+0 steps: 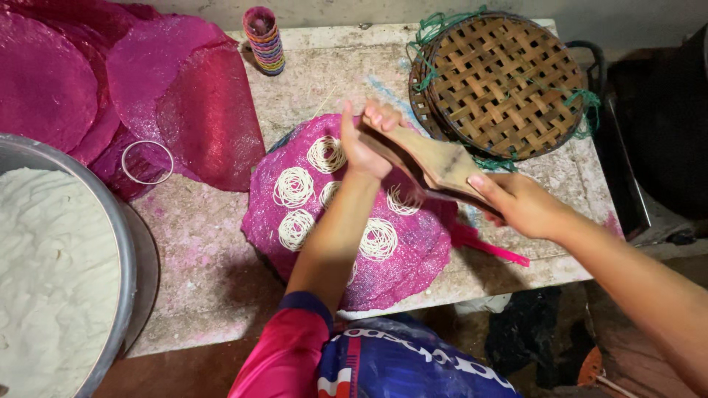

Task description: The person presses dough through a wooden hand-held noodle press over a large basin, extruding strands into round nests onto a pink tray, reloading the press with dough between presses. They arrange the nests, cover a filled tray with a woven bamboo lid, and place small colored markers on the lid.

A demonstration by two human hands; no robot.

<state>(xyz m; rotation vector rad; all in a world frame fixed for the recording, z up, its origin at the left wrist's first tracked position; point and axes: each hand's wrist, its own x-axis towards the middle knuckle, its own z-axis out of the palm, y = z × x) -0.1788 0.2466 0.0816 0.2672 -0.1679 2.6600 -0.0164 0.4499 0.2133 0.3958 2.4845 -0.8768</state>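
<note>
A worn, pale stone counter (214, 250) dusted with pink and white stands against a grey wall, with dark floor on the near and right sides.

In the middle lies one round pink mesh mat (413, 250), its near rim reaching the counter's near edge. On it I count about seven white noodle coils (293, 186): three on the left, one at the far side, one in the centre, one beside the wooden tool and one partly hidden under the left forearm.

Above the mat both hands hold one wooden press (431, 158). The left hand (365, 144) has its fingers clamped on the far end; the right hand (520, 203) has its fingers closed on the near-right end.

Far left, a pile of several overlapping pink mats (140, 81) covers that corner; one metal ring (147, 162) lies on them. One stack of coloured bands (264, 40) stands at the far edge. Far right, a small stack of woven bamboo trays (505, 85) fills the corner, just beside the hands. One big metal basin (125, 243) of white flour (51, 280) crowds the near left. One pink stick (490, 249) pokes out right of the mat.

Bare counter shows between basin and mat, and in a strip at the far middle.
</note>
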